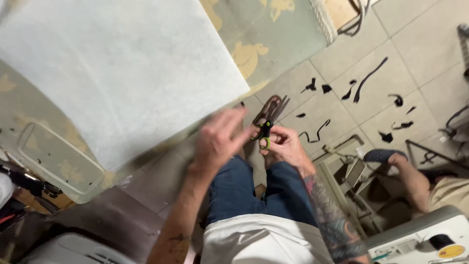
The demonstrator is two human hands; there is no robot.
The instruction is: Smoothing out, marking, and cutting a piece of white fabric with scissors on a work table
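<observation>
My right hand (285, 145) grips scissors (268, 122) with black and green handles, blades pointing up and away over the tiled floor. My left hand (221, 139) hovers just left of the scissors with fingers spread, blurred by motion, holding nothing that I can make out. A dark strip of material seems to lie along the scissor blades. A large white sheet (112, 68) lies on the work table (44, 161) at the left, just above my left hand. My legs in blue jeans show below both hands.
Several black scraps (364, 85) litter the beige floor tiles at the right. Another person's leg and blue shoe (386, 156) rest by a metal frame (351, 181). A white sewing machine (430, 239) sits at the lower right.
</observation>
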